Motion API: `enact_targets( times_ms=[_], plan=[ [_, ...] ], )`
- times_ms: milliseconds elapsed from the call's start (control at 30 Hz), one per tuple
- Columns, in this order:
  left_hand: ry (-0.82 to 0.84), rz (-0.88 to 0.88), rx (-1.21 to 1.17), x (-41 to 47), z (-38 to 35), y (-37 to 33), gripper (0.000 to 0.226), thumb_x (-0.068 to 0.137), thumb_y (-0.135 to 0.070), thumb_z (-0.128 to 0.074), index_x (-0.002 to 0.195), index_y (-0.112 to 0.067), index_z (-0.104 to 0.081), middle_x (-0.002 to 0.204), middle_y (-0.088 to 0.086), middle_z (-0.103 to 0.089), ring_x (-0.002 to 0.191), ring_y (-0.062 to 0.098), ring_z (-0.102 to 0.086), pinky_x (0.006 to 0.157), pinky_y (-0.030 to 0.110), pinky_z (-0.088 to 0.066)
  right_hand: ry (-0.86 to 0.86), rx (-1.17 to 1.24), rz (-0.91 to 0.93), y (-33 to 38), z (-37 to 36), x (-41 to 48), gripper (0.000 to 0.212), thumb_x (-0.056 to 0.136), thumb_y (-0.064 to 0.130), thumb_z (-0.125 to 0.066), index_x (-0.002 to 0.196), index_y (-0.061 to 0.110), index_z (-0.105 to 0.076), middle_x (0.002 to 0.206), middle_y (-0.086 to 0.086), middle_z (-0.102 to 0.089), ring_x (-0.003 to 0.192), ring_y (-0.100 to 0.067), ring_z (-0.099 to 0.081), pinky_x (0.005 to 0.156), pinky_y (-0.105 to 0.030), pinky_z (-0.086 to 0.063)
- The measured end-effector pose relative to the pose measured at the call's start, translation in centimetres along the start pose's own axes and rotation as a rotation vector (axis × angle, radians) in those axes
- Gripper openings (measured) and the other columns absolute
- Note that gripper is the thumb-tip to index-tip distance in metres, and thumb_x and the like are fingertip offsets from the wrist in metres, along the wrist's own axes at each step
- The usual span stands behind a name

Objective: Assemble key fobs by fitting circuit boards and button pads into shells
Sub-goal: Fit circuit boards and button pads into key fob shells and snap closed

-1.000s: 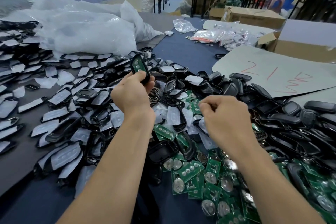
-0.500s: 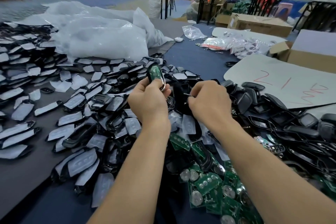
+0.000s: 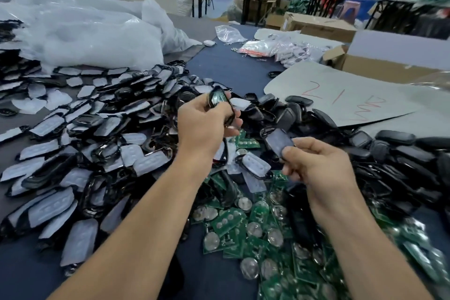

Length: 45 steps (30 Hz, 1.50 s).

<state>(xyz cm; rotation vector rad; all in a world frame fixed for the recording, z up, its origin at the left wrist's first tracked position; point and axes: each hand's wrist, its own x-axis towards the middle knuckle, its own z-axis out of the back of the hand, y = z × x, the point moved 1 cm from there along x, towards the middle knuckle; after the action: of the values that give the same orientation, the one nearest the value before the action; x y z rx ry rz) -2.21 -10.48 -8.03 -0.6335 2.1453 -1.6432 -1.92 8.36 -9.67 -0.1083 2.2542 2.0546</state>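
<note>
Heaps across the counter (image 3: 231, 68) suggest most of the job is left: padded shells (image 3: 97, 129) fill the left of the frame, loose boards (image 3: 243, 226) the lower middle and right. At frame centre the left grip (image 3: 202, 124) is curled round one shell (image 3: 229, 106) with a green board (image 3: 218, 98) apparently seated in it, and to its lower right the right grip (image 3: 316, 165) pinches a grey pad (image 3: 278, 141), not yet fitted
</note>
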Motion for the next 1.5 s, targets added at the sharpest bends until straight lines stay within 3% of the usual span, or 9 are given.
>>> enact_targets(
  times_ms=[167,267,500,667,767,867,1000,1267,1500],
  plan=[
    [0.198,-0.004,0.194,-1.6,-1.7,0.8,0.027,0.084,0.005,-0.059,0.078,-0.016,-0.074,0.072,0.006,-0.076,0.055,0.021,-0.068,0.04,0.02,-0.042,0.021,0.044,-0.007,-0.1,0.6,0.3,0.018,0.08,-0.008,-0.074,0.084,0.009,-0.069,0.059,-0.007,-0.061,0.044,-0.015,-0.052,0.041,-0.022,-0.037],
    [0.326,0.026,0.311,-2.0,-1.8,1.1,0.027,0.08,0.005,-0.053,0.074,-0.015,-0.071,0.062,0.002,-0.062,0.051,0.022,-0.057,0.039,0.016,-0.035,0.082,0.009,-0.026,-0.1,0.6,0.5,0.022,0.078,-0.008,-0.073,0.073,0.014,-0.074,0.057,-0.01,-0.058,0.042,-0.014,-0.045,0.041,-0.021,-0.035],
    [0.418,0.02,0.378,-2.2,-2.2,1.5,0.012,0.073,-0.016,-0.056,0.074,-0.018,-0.068,0.064,0.001,-0.053,0.054,0.018,-0.051,0.043,0.016,-0.037,0.071,-0.005,-0.047,0.0,0.6,0.9,0.022,0.077,-0.012,-0.072,0.076,0.009,-0.071,0.051,-0.005,-0.057,0.039,-0.015,-0.039,0.039,-0.02,-0.033],
    [0.466,-0.132,0.449,-2.1,-2.0,2.0,0.008,0.073,-0.01,-0.07,0.076,-0.012,-0.063,0.056,-0.001,-0.053,0.053,0.015,-0.047,0.048,0.017,-0.039,0.072,-0.125,0.029,-0.3,0.6,1.0,0.014,0.077,-0.007,-0.072,0.075,0.007,-0.074,0.05,-0.003,-0.057,0.041,-0.016,-0.042,0.042,-0.019,-0.035],
    [0.486,-0.104,0.384,-1.7,-1.8,1.6,0.012,0.073,-0.008,-0.075,0.075,-0.014,-0.065,0.058,-0.002,-0.054,0.052,0.014,-0.049,0.048,0.016,-0.039,0.209,-0.093,-0.036,0.2,0.9,0.9,0.004,0.089,0.004,-0.071,0.087,0.005,-0.074,0.062,-0.01,-0.063,0.046,-0.016,-0.052,0.045,-0.024,-0.04],
    [0.606,-0.13,0.337,-1.8,-1.7,1.0,0.02,0.079,-0.001,-0.078,0.078,-0.015,-0.064,0.062,-0.004,-0.05,0.055,0.014,-0.044,0.051,0.018,-0.039,0.365,0.105,-0.238,0.8,1.7,0.8,0.035,0.101,0.032,-0.059,0.104,-0.001,-0.071,0.081,-0.02,-0.073,0.055,-0.021,-0.066,0.05,-0.026,-0.053],
    [0.711,-0.12,0.351,-2.0,-1.7,0.8,0.025,0.09,0.01,-0.072,0.083,-0.012,-0.06,0.062,-0.007,-0.048,0.055,0.01,-0.041,0.049,0.02,-0.036,0.537,0.155,-0.351,1.1,2.4,0.5,0.038,0.082,0.036,-0.066,0.092,0.002,-0.08,0.095,-0.028,-0.075,0.065,-0.023,-0.075,0.06,-0.029,-0.062],
    [0.67,0.096,0.238,-2.2,-1.7,1.4,0.015,0.102,-0.012,-0.062,0.092,-0.013,-0.072,0.073,0.011,-0.061,0.056,0.014,-0.057,0.052,0.023,-0.048,0.613,0.273,-0.426,0.8,2.1,0.7,0.037,0.082,0.031,-0.069,0.096,-0.001,-0.081,0.094,-0.023,-0.076,0.067,-0.019,-0.075,0.061,-0.026,-0.062],
    [0.483,0.206,0.118,-1.7,-1.5,1.4,0.02,0.106,-0.017,-0.058,0.1,-0.003,-0.072,0.076,0.007,-0.073,0.055,0.014,-0.061,0.05,0.022,-0.05,0.509,0.368,-0.42,0.8,1.9,0.9,0.031,0.079,0.025,-0.069,0.093,0.001,-0.082,0.092,-0.025,-0.075,0.068,-0.023,-0.074,0.061,-0.028,-0.062]
  ],
)
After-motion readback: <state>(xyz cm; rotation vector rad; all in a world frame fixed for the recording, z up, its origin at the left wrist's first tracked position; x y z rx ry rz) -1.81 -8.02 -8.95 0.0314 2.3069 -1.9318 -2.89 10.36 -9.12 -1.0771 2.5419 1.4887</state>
